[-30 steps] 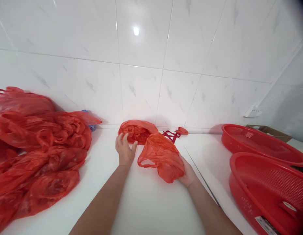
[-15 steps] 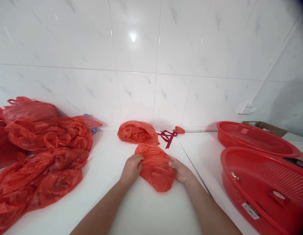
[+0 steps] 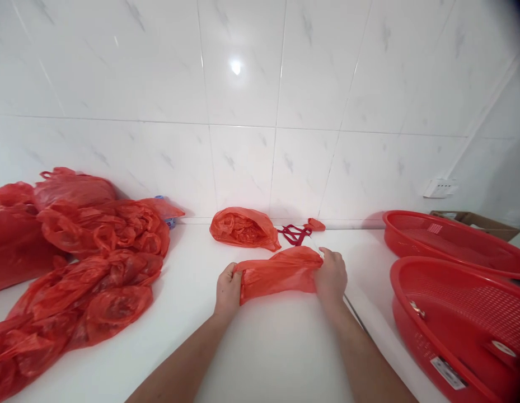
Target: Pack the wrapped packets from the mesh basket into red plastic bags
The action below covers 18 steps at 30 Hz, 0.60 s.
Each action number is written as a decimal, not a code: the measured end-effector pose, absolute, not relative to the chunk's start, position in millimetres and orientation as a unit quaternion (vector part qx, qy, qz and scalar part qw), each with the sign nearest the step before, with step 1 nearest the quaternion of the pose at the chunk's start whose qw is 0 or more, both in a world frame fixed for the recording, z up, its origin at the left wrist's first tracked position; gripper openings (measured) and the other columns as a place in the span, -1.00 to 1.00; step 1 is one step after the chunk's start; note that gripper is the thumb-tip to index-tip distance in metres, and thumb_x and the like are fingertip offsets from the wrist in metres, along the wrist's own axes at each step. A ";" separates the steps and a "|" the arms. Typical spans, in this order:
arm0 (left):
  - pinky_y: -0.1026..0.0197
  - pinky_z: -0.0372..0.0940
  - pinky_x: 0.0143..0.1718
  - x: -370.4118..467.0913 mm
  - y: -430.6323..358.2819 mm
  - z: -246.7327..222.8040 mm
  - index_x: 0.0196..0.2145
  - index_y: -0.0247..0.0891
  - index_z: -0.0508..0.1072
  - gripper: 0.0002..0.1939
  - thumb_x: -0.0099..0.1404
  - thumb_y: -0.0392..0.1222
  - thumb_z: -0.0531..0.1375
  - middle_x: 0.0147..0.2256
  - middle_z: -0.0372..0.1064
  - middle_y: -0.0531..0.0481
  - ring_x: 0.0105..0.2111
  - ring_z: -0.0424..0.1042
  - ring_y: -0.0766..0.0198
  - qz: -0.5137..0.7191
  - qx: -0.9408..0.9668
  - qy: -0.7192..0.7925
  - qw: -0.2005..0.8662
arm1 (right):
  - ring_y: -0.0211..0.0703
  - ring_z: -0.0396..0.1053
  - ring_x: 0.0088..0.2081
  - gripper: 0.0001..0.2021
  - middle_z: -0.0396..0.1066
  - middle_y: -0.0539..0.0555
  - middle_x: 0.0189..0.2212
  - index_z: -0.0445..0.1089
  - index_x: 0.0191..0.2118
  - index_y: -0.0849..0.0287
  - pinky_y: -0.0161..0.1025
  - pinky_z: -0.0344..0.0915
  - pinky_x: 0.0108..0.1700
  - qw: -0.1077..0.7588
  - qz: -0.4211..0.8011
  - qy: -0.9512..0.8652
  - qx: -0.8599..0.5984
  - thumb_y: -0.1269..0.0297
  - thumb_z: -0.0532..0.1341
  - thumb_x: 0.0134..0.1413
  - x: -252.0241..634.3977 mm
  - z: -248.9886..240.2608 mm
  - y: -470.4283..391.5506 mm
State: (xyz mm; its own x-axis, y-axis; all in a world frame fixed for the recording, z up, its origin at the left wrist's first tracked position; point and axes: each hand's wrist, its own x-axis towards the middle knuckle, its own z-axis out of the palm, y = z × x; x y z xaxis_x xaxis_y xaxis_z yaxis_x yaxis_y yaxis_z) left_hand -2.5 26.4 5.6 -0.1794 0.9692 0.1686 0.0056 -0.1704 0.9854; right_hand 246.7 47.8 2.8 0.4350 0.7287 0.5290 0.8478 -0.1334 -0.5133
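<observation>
A thin red plastic bag is stretched sideways between my two hands, low over the white table. My left hand pinches its left end, with the thumb on top. At the right end my right hand has its fingers closed round the plastic; a small white piece shows just beyond those fingers. Behind the held bag lies a crumpled red bag bundle. Dark red straps and a small red scrap rest beside it, near the wall.
A large heap of red plastic bags covers the left side, with something blue behind it. Two red perforated baskets stand on the right, the nearer one holding a small item. A cardboard box sits behind them.
The bag between my hands has gone from a rounded, bunched shape to a wide, flatter strip. My right hand has moved up and right and now closes round its end. The view has shifted slightly left.
</observation>
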 end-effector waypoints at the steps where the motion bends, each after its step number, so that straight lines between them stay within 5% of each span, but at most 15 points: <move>1: 0.35 0.11 -0.56 -1.9 26.8 6.1 -0.53 -0.23 0.27 -0.84 0.13 -0.12 0.07 -0.59 0.21 0.16 -0.59 0.18 0.39 0.601 0.472 0.483 0.428 | -0.01 0.27 -0.11 -0.48 0.28 0.19 -0.10 0.24 0.06 0.15 -0.20 0.16 -0.23 0.396 -0.075 -0.514 -0.757 0.51 0.02 -0.09 251.2 1.9 48.6; 7: 0.32 0.19 -0.49 -8.1 33.0 12.5 -0.44 -0.26 0.34 -0.81 0.14 -0.08 0.08 -0.52 0.29 0.11 -0.53 0.26 0.36 0.675 0.380 0.445 0.449 | -0.16 0.35 -0.27 -0.55 0.35 0.05 -0.15 0.21 0.06 0.04 -0.29 0.14 -0.36 0.373 0.089 -0.450 -0.806 0.27 0.09 -0.03 264.5 -2.6 51.9; 12: 0.31 0.18 -0.46 -15.1 36.0 14.3 -0.43 -0.25 0.34 -0.79 0.16 -0.05 0.10 -0.50 0.28 0.11 -0.50 0.25 0.34 0.677 0.405 0.458 0.410 | -0.19 0.38 -0.33 -0.65 0.41 0.00 -0.27 0.27 -0.04 0.01 -0.31 0.20 -0.37 0.369 0.186 -0.522 -0.747 0.30 0.06 -0.01 252.6 -5.4 54.0; 15: 0.31 0.16 -0.46 -14.6 36.3 8.5 -0.49 -0.24 0.30 -0.73 0.16 0.02 0.13 -0.51 0.25 0.11 -0.49 0.23 0.33 0.642 0.457 0.480 0.387 | -0.06 0.33 -0.10 -0.51 0.33 0.13 -0.07 0.19 0.07 0.09 -0.20 0.25 -0.17 0.392 0.076 -0.579 -0.711 0.24 0.13 -0.05 237.7 -1.8 52.0; 18: 0.31 0.15 -0.46 -11.1 36.1 4.1 -0.48 -0.23 0.29 -0.71 0.17 0.05 0.13 -0.51 0.24 0.11 -0.49 0.22 0.32 0.616 0.479 0.484 0.396 | 0.13 0.08 0.15 -0.42 0.10 0.30 0.13 0.13 0.14 0.24 0.03 0.08 0.09 0.451 -0.133 -0.586 -0.660 0.22 0.17 -0.04 217.9 7.1 44.2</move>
